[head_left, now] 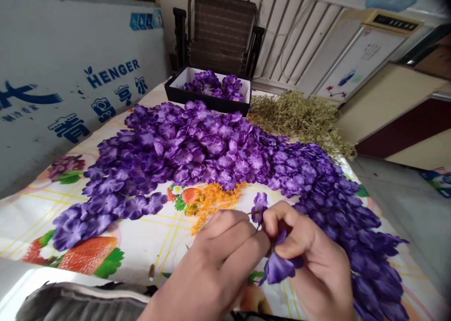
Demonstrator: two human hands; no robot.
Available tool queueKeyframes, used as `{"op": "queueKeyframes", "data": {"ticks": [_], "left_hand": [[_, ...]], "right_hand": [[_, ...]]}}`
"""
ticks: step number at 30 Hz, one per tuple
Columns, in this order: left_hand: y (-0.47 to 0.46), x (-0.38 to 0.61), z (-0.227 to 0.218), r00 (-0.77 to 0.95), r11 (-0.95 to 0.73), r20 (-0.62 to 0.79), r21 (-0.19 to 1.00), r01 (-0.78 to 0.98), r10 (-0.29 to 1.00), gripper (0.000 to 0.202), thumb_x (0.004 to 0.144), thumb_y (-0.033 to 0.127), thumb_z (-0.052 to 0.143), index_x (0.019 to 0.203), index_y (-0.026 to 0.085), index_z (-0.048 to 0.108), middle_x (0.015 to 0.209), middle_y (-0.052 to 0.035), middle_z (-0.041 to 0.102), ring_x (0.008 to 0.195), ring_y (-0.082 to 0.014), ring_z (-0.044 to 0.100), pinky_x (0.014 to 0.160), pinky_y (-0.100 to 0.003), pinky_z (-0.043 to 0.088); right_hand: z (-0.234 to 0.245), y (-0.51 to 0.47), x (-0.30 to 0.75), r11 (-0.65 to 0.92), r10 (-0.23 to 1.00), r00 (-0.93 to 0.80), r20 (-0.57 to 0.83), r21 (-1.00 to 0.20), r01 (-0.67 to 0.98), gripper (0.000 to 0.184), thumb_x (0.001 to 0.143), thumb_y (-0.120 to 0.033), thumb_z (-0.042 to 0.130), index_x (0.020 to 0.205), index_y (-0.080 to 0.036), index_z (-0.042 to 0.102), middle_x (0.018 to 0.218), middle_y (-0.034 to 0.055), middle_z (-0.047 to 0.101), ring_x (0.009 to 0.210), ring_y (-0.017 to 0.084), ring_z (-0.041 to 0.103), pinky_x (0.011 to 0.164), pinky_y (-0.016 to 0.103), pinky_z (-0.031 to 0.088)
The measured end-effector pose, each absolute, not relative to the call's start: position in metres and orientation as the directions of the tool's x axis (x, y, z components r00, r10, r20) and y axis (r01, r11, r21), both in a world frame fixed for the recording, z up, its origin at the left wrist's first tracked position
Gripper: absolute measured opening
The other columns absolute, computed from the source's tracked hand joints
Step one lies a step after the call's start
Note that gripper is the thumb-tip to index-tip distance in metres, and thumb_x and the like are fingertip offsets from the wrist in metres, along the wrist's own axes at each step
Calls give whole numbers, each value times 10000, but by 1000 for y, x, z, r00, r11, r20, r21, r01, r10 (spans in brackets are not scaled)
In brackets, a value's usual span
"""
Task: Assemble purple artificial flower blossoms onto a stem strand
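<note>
Head camera looks down over my table. At the far left of the frame stands a white chest (70, 91) with blue lettering. Below it, the fruit-print tablecloth (88, 253) shows a big strawberry at the lower left.

A wide heap of purple fabric flowers (197, 147) runs from the left middle across the centre and curves down the right side of the frame. Just under the heap's middle lies a small orange sprig cluster (211, 199), touching the purple edge. Behind the heap, at the upper centre, a black box (207, 100) holds more purple flowers, and a dark folding chair (220, 30) stands behind that.

At the lower centre, my left hand (218, 260) is curled closed, the fingertips pinched on the thin stalk of a stemmed blossom (260, 203) that sticks up between my two hands, just below the heap. Right beside it, my right hand (313, 260) is closed too, thumb and forefinger gripping a purple petal piece (278, 267) that hangs down below both thumbs. My two hands touch at the fingertips.

Further right, at the upper middle, a pile of dry greenish stems (299, 117) lies on the table's far corner, just beside the box. A white cabinet (362, 58) stands at the upper right.
</note>
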State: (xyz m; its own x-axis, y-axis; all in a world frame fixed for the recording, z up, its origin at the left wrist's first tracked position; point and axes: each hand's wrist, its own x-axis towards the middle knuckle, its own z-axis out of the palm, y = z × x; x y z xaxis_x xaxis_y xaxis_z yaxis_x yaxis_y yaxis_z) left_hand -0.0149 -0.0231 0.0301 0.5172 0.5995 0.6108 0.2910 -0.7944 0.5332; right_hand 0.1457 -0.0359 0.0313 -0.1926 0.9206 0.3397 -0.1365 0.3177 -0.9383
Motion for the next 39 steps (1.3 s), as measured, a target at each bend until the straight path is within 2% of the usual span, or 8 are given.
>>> {"op": "queueKeyframes", "data": {"ticks": [8,11,18,22,26,30,34,39], "left_hand": [[-21,-14,28,508,-780,597,540,317,620,166,955,78,385,938,105,548,770,-65,554,754,-178,452,690,-295,395],[-19,-14,31,540,-747,530,569,344,653,190,938,42,373,917,117,547,758,-59,544,735,-176,443,664,-285,386],[-17,-9,30,421,-463,318,832,305,849,200,913,35,392,952,166,537,825,-23,564,779,-141,520,677,-232,408],[-17,-6,28,315,-362,277,897,253,908,122,910,78,455,930,160,542,831,-14,611,750,-112,568,678,-206,431],[-20,-7,29,316,-412,331,880,236,889,73,912,116,513,868,166,545,782,6,575,719,-96,541,652,-193,416],[-21,-8,31,306,-502,442,851,153,843,92,909,82,505,884,169,517,814,-8,559,766,-111,532,683,-219,424],[-21,-9,30,312,-609,548,778,151,777,177,870,1,507,931,167,505,854,-22,564,815,-130,517,717,-248,425],[-22,-11,29,340,-711,627,648,272,701,254,838,-62,500,960,161,501,861,-29,588,828,-152,500,751,-296,405]], "right_hand": [[28,-35,145,312,925,-189,331,-942,-123,164,939,-161,497,786,-218,490,904,-6,477,869,118,482,748,219,448],[26,-33,144,302,927,-190,323,-944,-133,144,925,-147,520,806,-227,532,894,-11,486,862,116,493,737,217,449],[21,-30,143,230,968,-78,238,-968,-98,102,913,-170,557,877,-253,602,929,-13,543,907,102,540,780,178,468],[21,-30,144,261,962,-72,262,-965,-30,118,933,-174,525,878,-250,598,906,-11,546,898,99,537,770,170,467],[22,-33,144,281,955,-54,290,-950,-136,116,930,-163,529,943,-254,600,942,6,561,923,119,551,770,203,476],[26,-38,143,274,959,6,285,-917,-290,216,880,-113,596,992,-292,552,998,5,588,906,133,585,767,249,496],[29,-39,145,241,963,-60,263,-939,-245,131,869,-121,613,876,-251,603,998,15,570,926,142,577,766,241,489],[26,-37,147,205,973,-71,221,-960,-189,57,881,-188,610,868,-234,640,1012,28,553,903,150,551,743,233,462]]}}
